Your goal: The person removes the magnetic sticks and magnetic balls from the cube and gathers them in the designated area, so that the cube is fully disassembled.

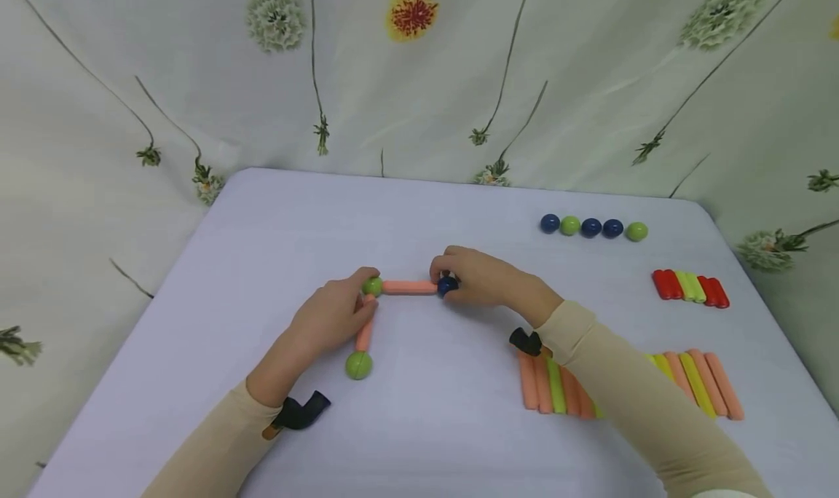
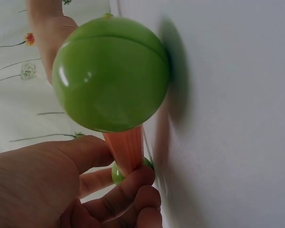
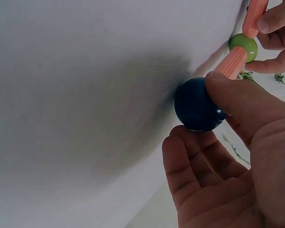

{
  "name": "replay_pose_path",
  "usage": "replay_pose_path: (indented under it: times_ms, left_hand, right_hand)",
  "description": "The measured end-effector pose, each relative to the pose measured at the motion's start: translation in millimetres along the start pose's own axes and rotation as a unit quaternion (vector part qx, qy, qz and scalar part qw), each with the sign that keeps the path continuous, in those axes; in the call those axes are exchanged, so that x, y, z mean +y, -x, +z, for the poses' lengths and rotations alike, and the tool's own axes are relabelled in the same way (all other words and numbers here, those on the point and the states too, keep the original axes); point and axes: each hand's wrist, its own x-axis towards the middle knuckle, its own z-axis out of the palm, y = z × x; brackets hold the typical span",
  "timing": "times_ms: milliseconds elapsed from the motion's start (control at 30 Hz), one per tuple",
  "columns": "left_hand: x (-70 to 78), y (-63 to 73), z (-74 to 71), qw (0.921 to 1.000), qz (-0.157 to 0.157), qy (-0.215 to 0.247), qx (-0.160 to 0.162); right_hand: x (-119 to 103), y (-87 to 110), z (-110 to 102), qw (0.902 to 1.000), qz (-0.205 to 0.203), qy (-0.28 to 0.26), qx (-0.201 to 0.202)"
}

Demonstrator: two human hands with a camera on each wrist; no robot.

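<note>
Near the table's middle is an L of ball-and-stick pieces. A green ball (image 1: 372,287) forms its corner, a pink stick (image 1: 409,287) runs right from it, and a dark blue ball (image 1: 448,285) sits at that stick's far end. Another pink stick (image 1: 363,336) leads toward the front, ending in a second green ball (image 2: 111,73). My left hand (image 1: 333,310) grips the corner, fingers at the green ball and thumb by the front stick. My right hand (image 1: 481,276) pinches the blue ball between thumb and fingers, as the right wrist view shows.
Blue and green balls (image 1: 591,228) stand in a row at the back right. Short red and light green sticks (image 1: 690,287) lie by the right edge. Longer pink, green and yellow sticks (image 1: 698,385) line the front right, partly hidden under the right sleeve (image 1: 629,381).
</note>
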Motion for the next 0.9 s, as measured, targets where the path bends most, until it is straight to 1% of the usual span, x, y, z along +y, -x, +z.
replay_pose_path:
  times_ms: [233,400,500,567,633,733,833,900]
  left_hand:
    - [0.5,-2.6,1.6,1.0000,-0.003,0.003,-0.001]
    - [-0.7,-1.7,2.2,1.0000,-0.004,0.003,-0.002]
    - [-0.5,-1.6,1.6,1.0000,0.000,0.002,-0.001]
    - [0.0,-1.5,1.3,1.0000,-0.003,0.002,0.000]
    - [-0.2,-1.9,1.4,1.0000,-0.004,0.000,-0.001]
    - [0.3,-1.8,1.3,1.0000,-0.004,-0.001,-0.001]
    - [-0.2,-1.9,1.8,1.0000,-0.003,-0.002,-0.002]
    - [-0.4,-1.6,2.2,1.0000,-0.004,-0.003,-0.002]
  right_hand:
    - [8.0,-0.6,2.6,0.9996,-0.021,-0.009,0.017]
    - [16.5,1.7,3.6,0.9991,-0.025,-0.030,0.015]
    - [24.3,5.1,0.8,0.9978,-0.011,-0.064,0.014]
    - [30.4,7.1,-2.0,0.9951,0.002,-0.098,0.015]
    - [36.2,8.9,-5.6,0.9903,0.017,-0.137,0.017]
    - [43.8,10.9,-11.8,0.9806,0.042,-0.190,0.023]
    - [48.7,13.1,-18.3,0.9728,0.063,-0.218,0.045]
    - [52.0,14.7,-21.8,0.9705,0.079,-0.216,0.073]
